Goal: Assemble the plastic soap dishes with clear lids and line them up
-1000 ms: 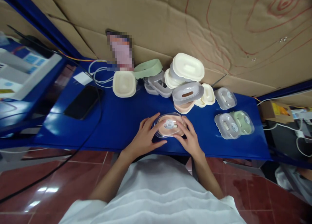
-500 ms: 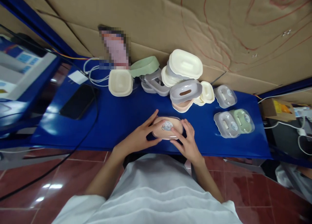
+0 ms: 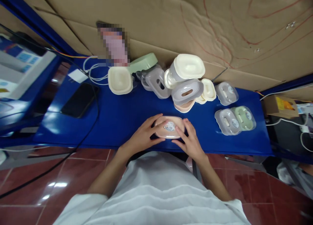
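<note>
A peach-pink soap dish (image 3: 161,130) with a clear cover and a round sticker (image 3: 169,126) on top sits near the front edge of the blue table. My left hand (image 3: 146,132) holds its left end, thumb along the near side and one finger reaching over the top towards the sticker. Around the right end is my right hand (image 3: 192,142), with a fingertip at the sticker's edge and the thumb by the near rim. The undersides of the fingers are hidden.
Behind the hands lies a pile of soap dish parts: a cream tray (image 3: 189,67), a grey lid (image 3: 187,92) and a green piece (image 3: 144,62). Covered grey and green dishes (image 3: 228,121) stand right. A dark phone (image 3: 79,100) and a white charger (image 3: 78,75) lie left, crossed by a black cable.
The view has shifted slightly. Both hands keep their hold on the pink soap dish, and the fingers on its top have barely moved.
</note>
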A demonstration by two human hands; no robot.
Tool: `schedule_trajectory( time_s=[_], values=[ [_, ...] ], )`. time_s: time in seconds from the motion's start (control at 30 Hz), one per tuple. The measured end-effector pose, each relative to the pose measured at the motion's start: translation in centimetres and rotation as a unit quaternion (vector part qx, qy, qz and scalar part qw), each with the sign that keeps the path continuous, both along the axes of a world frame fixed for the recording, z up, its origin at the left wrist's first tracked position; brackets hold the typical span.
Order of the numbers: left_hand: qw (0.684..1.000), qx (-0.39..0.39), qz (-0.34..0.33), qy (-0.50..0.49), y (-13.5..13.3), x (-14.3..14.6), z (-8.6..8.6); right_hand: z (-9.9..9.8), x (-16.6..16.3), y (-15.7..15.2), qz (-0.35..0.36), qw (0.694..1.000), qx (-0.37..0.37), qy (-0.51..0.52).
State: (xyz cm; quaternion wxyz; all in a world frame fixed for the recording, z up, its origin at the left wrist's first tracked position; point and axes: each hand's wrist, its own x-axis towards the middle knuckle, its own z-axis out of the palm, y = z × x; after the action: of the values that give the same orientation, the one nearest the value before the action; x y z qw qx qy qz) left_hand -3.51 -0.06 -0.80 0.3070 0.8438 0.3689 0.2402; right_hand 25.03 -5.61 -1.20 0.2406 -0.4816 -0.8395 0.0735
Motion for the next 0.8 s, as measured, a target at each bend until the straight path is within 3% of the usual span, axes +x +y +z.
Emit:
schedule_trajectory(
  time_s=[0.2,0.3,0.4,0.47,0.57,0.67,0.73,0.8],
  values=[
    [1.0,0.0,-0.009,0.022,-0.1,0.1,-0.2,0.3,0.6,0.8,0.001,0.997,-0.053,0.051],
    [1.0,-0.013,0.008,0.022,-0.3,0.1,-0.1,0.5,1.9,0.1,-0.041,0.997,-0.01,0.068],
    [0.999,-0.012,0.024,0.017,-0.5,0.1,-0.1,0.4,5.1,-1.9,-0.146,0.983,0.092,0.064],
    [0.999,-0.002,0.027,0.027,-0.5,0.2,-0.2,0.1,8.2,-4.0,-0.262,0.947,0.182,0.031],
    [0.998,0.026,0.023,0.047,-0.3,0.4,-0.4,-0.9,13.6,-7.3,-0.462,0.835,0.297,-0.025],
    [0.997,0.05,0.016,0.063,0.1,0.7,-0.4,-2.3,18.3,-9.8,-0.587,0.742,0.323,-0.018],
    [0.996,0.058,0.01,0.068,0.2,0.8,-0.4,-3.1,20.3,-10.5,-0.628,0.722,0.29,-0.002],
    [0.996,0.063,0.006,0.068,0.2,0.8,-0.5,-3.6,21.3,-10.5,-0.647,0.724,0.24,0.01]
  ],
)
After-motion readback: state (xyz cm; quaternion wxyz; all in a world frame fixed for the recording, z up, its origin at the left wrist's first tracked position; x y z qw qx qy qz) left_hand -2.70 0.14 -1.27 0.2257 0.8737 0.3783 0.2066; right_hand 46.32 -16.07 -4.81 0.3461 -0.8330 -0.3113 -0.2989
